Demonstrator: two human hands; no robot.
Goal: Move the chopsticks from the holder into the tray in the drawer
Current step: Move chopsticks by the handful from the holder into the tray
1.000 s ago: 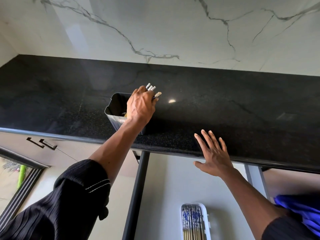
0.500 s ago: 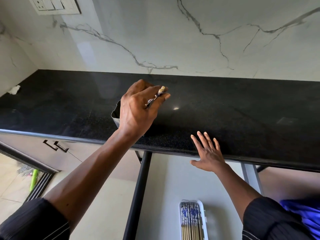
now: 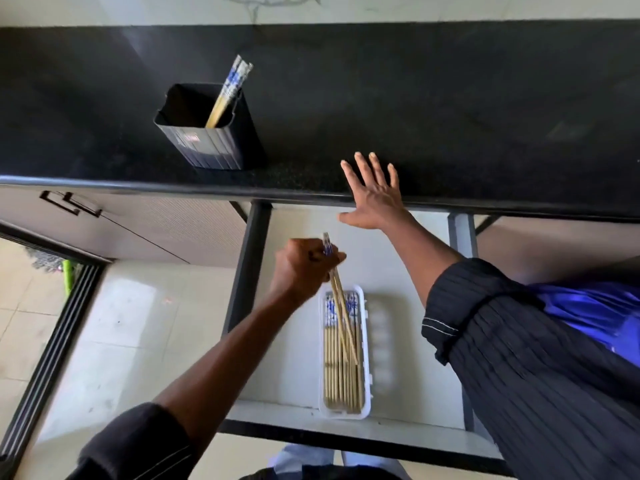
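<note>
A dark square holder (image 3: pixel 211 143) stands near the counter's front edge with a few blue-and-white topped chopsticks (image 3: pixel 228 91) leaning in it. My left hand (image 3: pixel 304 268) is above the open drawer, shut on a small bunch of chopsticks (image 3: pixel 341 306) whose tips slant down over the white tray (image 3: pixel 367 375). Several chopsticks (image 3: pixel 334 368) lie lengthwise in the tray. My right hand (image 3: pixel 375 195) rests flat with fingers spread on the counter's front edge.
The black stone counter (image 3: pixel 450 109) runs across the view under a marble wall. The open drawer (image 3: pixel 298 341) has a pale floor and dark frame. Closed cabinet fronts with black handles (image 3: pixel 69 206) sit left; tiled floor lies below.
My left hand lifted a bunch of chopsticks out of the holder and carried it down and right over the tray. The view tilted down. The right hand stayed on the counter edge.
</note>
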